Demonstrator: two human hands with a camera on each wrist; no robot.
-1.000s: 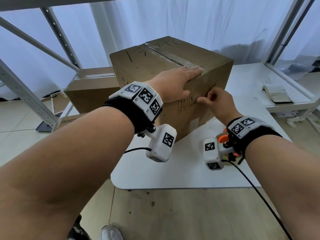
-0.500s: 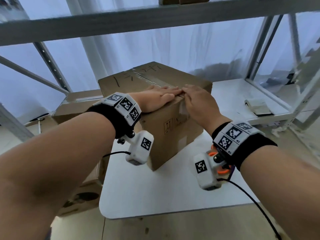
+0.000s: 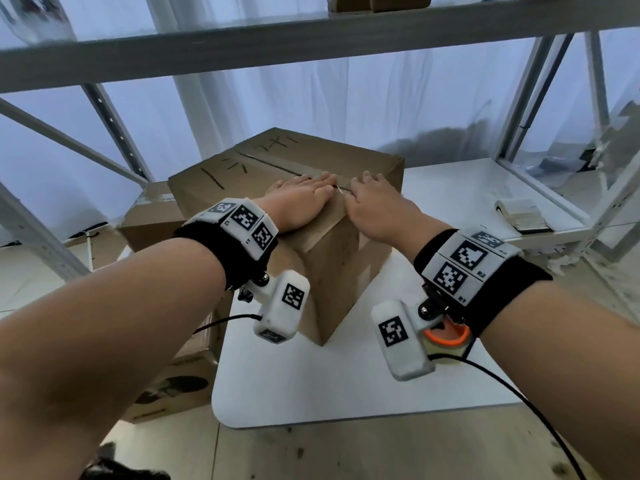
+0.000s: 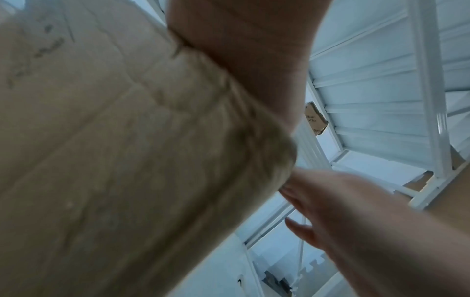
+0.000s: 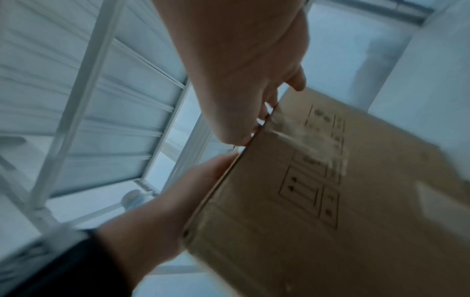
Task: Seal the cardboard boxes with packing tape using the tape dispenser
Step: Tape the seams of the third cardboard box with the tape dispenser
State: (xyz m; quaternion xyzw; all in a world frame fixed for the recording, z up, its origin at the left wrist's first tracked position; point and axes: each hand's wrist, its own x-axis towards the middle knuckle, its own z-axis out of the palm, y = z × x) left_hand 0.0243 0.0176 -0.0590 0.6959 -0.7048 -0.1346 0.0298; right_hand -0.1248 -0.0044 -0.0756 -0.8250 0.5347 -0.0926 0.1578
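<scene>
Nearest you, item one: the white table, smooth, round-cornered, bearing the work. Item two: a tape dispenser, orange ring over a tape roll, mostly hidden beneath your right wrist and lying on the table just beside the box; neither hand holds it. Item three: the cardboard box, plain brown corrugated board with printed handling symbols on its near side, standing on the table with one corner turned toward you. Item four: your left hand, laid flat with fingers straight, palm on the box top at the near edge, likely pressing the flap down and steadying the carton. Item five: your right hand, also flat with fingers extended, just beside the left, fingertips at the centre seam; the placement suggests you are smoothing the strip of clear packing tape, glossy and wrinkled where it folds over the edge onto the side. The top seam looks taped, so this box reads as nearly sealed. Item six: a second cardboard box behind and left, lower down, its seal not legible. Item seven: a small stack of papers on the far right surface. Farthest: grey metal shelving before white curtain.
</scene>
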